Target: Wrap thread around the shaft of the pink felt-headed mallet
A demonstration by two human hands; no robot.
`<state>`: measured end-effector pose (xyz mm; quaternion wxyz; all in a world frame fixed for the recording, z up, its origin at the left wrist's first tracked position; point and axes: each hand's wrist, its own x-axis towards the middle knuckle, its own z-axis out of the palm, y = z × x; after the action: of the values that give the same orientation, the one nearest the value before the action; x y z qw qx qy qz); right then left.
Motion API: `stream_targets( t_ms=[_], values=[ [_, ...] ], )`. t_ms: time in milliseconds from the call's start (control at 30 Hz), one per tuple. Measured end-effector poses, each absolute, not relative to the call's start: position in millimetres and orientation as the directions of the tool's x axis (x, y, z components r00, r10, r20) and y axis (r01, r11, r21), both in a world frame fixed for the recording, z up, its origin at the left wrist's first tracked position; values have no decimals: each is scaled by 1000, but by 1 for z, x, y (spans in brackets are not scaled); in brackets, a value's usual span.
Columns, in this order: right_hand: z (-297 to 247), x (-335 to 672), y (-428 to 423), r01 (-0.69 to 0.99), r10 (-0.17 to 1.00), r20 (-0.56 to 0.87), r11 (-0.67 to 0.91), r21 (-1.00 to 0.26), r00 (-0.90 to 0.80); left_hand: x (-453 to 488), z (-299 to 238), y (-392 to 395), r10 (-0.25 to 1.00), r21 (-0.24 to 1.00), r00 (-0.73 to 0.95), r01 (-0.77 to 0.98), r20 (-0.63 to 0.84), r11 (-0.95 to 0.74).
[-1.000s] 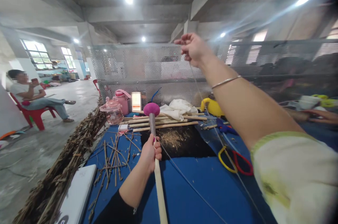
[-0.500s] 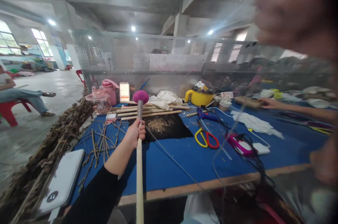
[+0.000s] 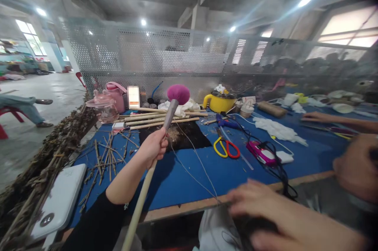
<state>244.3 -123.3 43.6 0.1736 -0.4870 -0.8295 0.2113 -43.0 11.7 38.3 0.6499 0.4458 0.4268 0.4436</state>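
My left hand (image 3: 155, 146) is closed round a pale wooden stick (image 3: 141, 199) that tilts up and to the right over the blue table (image 3: 189, 182). A fuzzy magenta ball (image 3: 178, 94) on a grey neck tops the stick. A thin thread (image 3: 201, 162) runs from the stick near my left hand down to the fingertips of my right hand (image 3: 260, 211). The right hand is low at the table's near edge, blurred, fingers drawn together on the thread, above a dark bundle in my lap.
On the table lie bamboo sticks (image 3: 156, 119), a black mat (image 3: 189, 136), yellow-and-red scissors (image 3: 226, 147), a pink device (image 3: 261, 153) with cables, a yellow pot (image 3: 219, 103), a pink jug (image 3: 116, 95). Twigs (image 3: 44, 156) and a white power bank (image 3: 57, 199) lie left. A co-worker's hand (image 3: 314, 117) rests right.
My right hand came down from high in the air to the table's near edge, bringing the thread with it. The stick tipped rightward in my left hand. The camera turned right.
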Motion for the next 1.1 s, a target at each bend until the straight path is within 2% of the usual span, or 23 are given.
stream_targets(
  t_ms=[33,67,100,133,200,267,300,367,433,500,600,733,833,1100],
  values=[
    [48,235,-110,752,900,90,408,-517,-427,-39,38,9,953,962,250,-168,-172,217],
    [51,225,-93,753,927,155,369,-545,-342,-35,37,7,948,964,261,-145,-182,224],
    [52,214,-76,713,940,209,341,-613,-270,-30,36,5,946,967,267,-122,-184,222],
    [49,201,-57,626,948,203,313,-714,-244,-26,34,3,945,972,273,-98,-178,212],
    [40,175,-20,325,941,107,215,-921,-322,-19,30,1,951,985,267,-36,-156,171],
    [28,151,11,60,901,33,66,-996,-433,-14,25,0,965,993,235,48,-113,104],
    [24,141,23,-7,873,22,21,-1000,-486,-14,22,1,974,994,211,93,-84,65],
    [20,127,40,11,833,-10,-5,-1000,-553,-16,18,2,987,984,159,176,-21,-7],
    [20,121,48,124,846,-10,66,-990,-532,-19,15,5,994,971,109,236,17,-43],
    [21,121,50,199,869,47,165,-966,-492,-22,14,7,998,967,62,252,18,-33],
    [22,125,49,102,850,160,242,-965,-502,-22,16,8,997,987,39,147,-68,62],
    [20,133,48,-35,815,204,220,-975,-542,-15,21,4,966,969,146,-94,-214,228],
    [16,137,49,-19,838,173,191,-981,-518,-11,22,1,955,944,189,-197,-228,264],
    [10,137,49,-53,863,119,107,-993,-490,-12,20,0,958,922,199,-287,-207,259]
  ],
)
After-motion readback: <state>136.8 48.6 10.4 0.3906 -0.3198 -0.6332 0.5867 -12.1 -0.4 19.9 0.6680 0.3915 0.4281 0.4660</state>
